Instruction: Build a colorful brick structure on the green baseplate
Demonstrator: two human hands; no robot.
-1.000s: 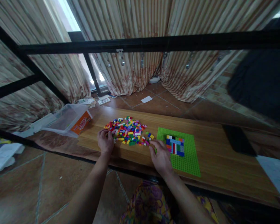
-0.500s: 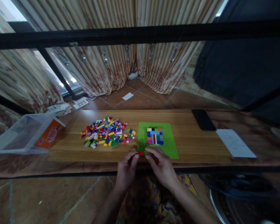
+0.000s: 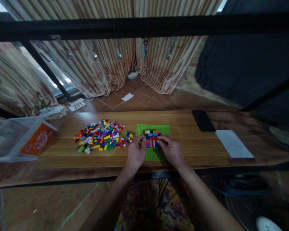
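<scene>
A small patchwork of coloured bricks (image 3: 148,144) sits on the green studded baseplate (image 3: 152,156). Between the thumb and fingers of my right hand (image 3: 172,150) is the end of a red brick (image 3: 154,138), held over or against the patchwork; whether it is pressed down cannot be made out. My left hand (image 3: 136,153) is at the patchwork's left edge, fingers curled and thumb close to the index finger. What those fingertips grip, if anything, is hidden. Both hands cover parts of the baseplate's sides.
Left of the baseplate lies a wide heap of loose bricks (image 3: 103,136). A clear plastic box (image 3: 11,138) with an orange label stands at the far left. To the right are a black phone (image 3: 203,120) and a white sheet (image 3: 234,143) on the wooden board (image 3: 195,150).
Both hands have moved forward from the baseplate's near edge to the patchwork. The red brick, earlier in my left fingertips, is now at my right fingertips. The view has shifted slightly.
</scene>
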